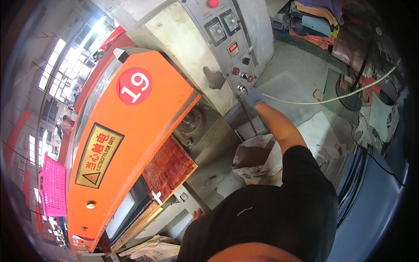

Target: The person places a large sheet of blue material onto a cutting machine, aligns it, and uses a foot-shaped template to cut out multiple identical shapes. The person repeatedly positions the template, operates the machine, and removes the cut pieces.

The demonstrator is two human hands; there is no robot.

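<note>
Two hands are in view, far apart. The right hand [253, 97] is at the end of an arm reaching up and forward, elbow slightly bent, pale grey covering over the hand. Its fingers are drawn together at a small silver knob [241, 87] low on the control panel [220, 32]; whether they grip it or only touch it, I cannot tell. The knob sits just beyond these fingertips and is too small and covered for its pointing direction to be read. The panel's long axis slants from upper left down toward the fingers, with coloured buttons [244, 75] just above them.

Only the fingertips of the left hand [199, 214] show, curled beside a grey metal bar [185, 197]; how far they are open, and any hold, is hidden. Up and left of them lies a red-brown board [168, 166], with a long orange cover [135, 126] beyond. A white sack [263, 142] stands below the right fingers, and a pale cord [321, 103] curves off to their right.
</note>
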